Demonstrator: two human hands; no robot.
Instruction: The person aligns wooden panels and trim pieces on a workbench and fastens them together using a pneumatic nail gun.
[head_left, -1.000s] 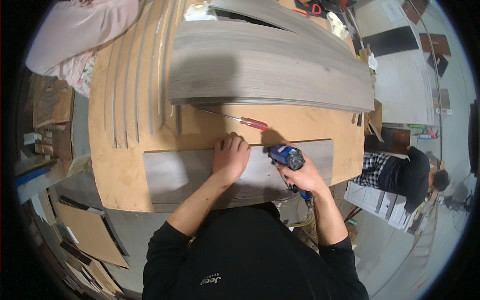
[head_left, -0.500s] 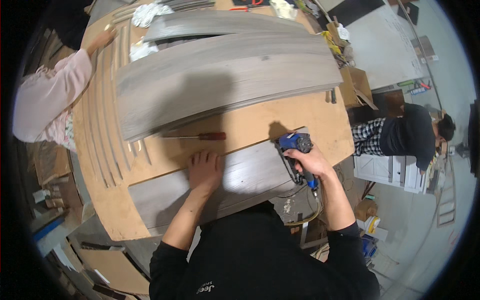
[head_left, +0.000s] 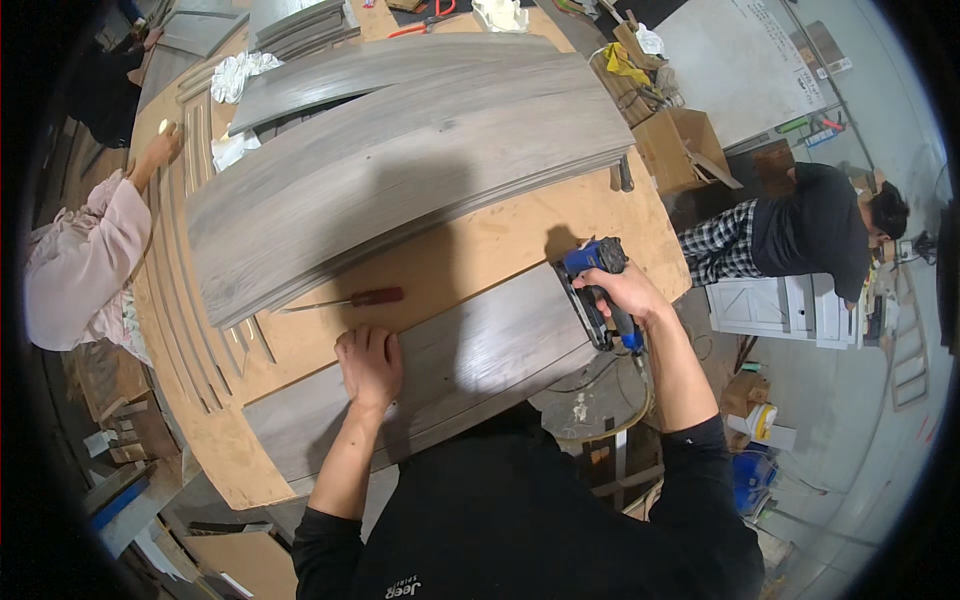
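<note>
My left hand presses flat on a grey wood-grain plank lying along the near edge of a plywood table. At the plank's right end, my right hand grips a blue and black nail gun with its nose down on the plank. A red-handled screwdriver lies on the plywood just beyond my left hand.
Stacked grey planks cover the far half of the table. A person in a pink sleeve reaches in at the left. Another person in a black top sits at the right near a cardboard box. Crumpled white cloth lies far left.
The view has swung so the table now sits more to the left and tilted. My right hand has carried the nail gun rightward to the plank's end. My left hand stays on the plank.
</note>
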